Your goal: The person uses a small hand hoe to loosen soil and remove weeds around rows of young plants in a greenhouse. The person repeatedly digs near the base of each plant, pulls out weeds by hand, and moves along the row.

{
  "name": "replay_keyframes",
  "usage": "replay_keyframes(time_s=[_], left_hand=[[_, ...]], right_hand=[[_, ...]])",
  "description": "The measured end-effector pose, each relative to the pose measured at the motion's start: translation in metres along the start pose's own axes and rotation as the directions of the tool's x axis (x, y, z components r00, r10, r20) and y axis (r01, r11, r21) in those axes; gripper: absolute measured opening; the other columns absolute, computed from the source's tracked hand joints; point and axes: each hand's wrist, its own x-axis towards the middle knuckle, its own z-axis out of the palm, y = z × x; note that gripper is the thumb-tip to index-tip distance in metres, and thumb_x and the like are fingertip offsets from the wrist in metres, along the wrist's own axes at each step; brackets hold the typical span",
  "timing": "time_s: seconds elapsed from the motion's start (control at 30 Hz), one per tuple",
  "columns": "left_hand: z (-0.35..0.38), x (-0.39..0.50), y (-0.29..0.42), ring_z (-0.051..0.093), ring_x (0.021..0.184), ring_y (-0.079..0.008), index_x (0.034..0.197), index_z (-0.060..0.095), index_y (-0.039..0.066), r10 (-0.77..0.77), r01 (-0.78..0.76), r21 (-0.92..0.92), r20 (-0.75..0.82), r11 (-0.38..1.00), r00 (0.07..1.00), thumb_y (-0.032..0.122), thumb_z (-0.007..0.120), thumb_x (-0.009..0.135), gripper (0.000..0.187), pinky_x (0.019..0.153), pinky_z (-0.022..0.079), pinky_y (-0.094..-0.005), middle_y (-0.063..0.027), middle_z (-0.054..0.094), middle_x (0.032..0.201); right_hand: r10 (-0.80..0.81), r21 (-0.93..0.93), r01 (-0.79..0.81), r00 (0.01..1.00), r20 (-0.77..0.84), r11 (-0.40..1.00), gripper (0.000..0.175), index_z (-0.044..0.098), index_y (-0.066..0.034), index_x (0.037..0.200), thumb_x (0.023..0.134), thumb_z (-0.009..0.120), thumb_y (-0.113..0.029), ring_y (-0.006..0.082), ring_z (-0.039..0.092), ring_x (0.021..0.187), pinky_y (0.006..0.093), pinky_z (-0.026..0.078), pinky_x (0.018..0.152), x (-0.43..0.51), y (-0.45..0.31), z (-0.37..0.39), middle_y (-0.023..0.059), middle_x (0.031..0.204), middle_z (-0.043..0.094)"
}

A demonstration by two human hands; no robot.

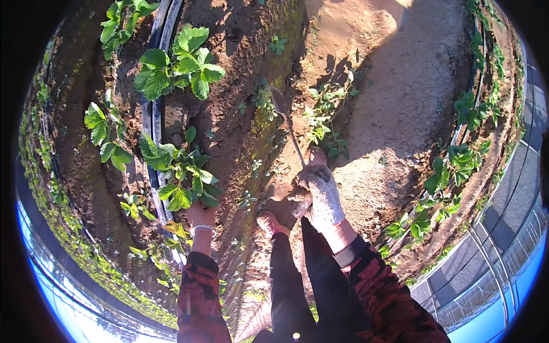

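Observation:
My left hand [202, 214], bare with a band at the wrist, reaches under the leaves of a strawberry plant [180, 171] beside the drip lines; its fingers are hidden by foliage, so its grip cannot be made out. In a soiled glove, my right hand [319, 195] is closed around a small long-necked hand tool [294, 139]. The tool's narrow metal blade points up the picture, over small weeds on the side of the bed.
Two black drip lines [158, 115] run along the bed at left, among more strawberry plants [182, 64]. A leafy weed [319, 115] lies in the dirt furrow. Another planted row [461, 163] is at right. My feet [272, 224] stand in the furrow.

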Motion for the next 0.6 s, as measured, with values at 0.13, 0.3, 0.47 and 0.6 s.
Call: replay_keyframes(time_s=[0.13, 0.3, 0.47, 0.6], left_hand=[[-0.005, -0.001, 0.002, 0.069, 0.082, -0.0293, 0.097, 0.066, 0.001, 0.013, -0.013, -0.101, 0.004, 0.995, 1.000, 0.021, 0.092, 0.055, 0.053, 0.073, 0.053, -0.0392, -0.0125, 0.072, 0.091], [-0.009, -0.001, 0.006, 0.068, 0.085, -0.0322, 0.098, 0.066, 0.002, 0.068, -0.070, -0.104, -0.024, 0.992, 0.997, 0.022, 0.091, 0.054, 0.055, 0.075, 0.053, -0.0411, -0.0139, 0.071, 0.092], [-0.013, -0.005, 0.019, 0.068, 0.085, -0.0312, 0.100, 0.065, 0.002, 0.036, -0.036, -0.041, -0.005, 0.998, 0.999, 0.023, 0.090, 0.055, 0.056, 0.075, 0.053, -0.0407, -0.0138, 0.071, 0.092], [-0.009, -0.001, 0.035, 0.069, 0.080, -0.0266, 0.099, 0.066, 0.003, 0.040, -0.040, 0.024, -0.001, 0.999, 0.999, 0.023, 0.089, 0.057, 0.053, 0.071, 0.054, -0.0375, -0.0102, 0.072, 0.088]], right_hand=[[0.079, 0.319, -0.101, 0.993, 0.082, 0.942, 0.007, 0.052, -0.0101, 0.091, 0.092, 0.057, -0.006, 0.0140, 0.053, 0.061, 0.0309, 0.048, 0.052, -0.009, 0.058, 0.024, 0.0047, 0.079, 0.053], [0.088, 0.456, -0.114, 0.993, 0.077, 0.883, 0.013, 0.049, -0.0126, 0.094, 0.091, 0.060, -0.006, 0.0117, 0.049, 0.059, 0.0307, 0.049, 0.052, -0.004, 0.091, 0.055, 0.0045, 0.079, 0.051], [0.010, 0.491, -0.055, 0.996, 0.094, 0.870, 0.007, 0.053, -0.0084, 0.088, 0.090, 0.060, -0.007, 0.0116, 0.046, 0.058, 0.0281, 0.045, 0.052, 0.012, 0.084, 0.066, 0.0036, 0.073, 0.050], [0.188, 0.683, -0.378, 0.922, 0.338, 0.625, 0.009, 0.054, -0.0094, 0.087, 0.089, 0.062, -0.012, 0.0113, 0.043, 0.054, 0.0274, 0.043, 0.048, 0.019, 0.065, 0.051, 0.0014, 0.073, 0.051]])
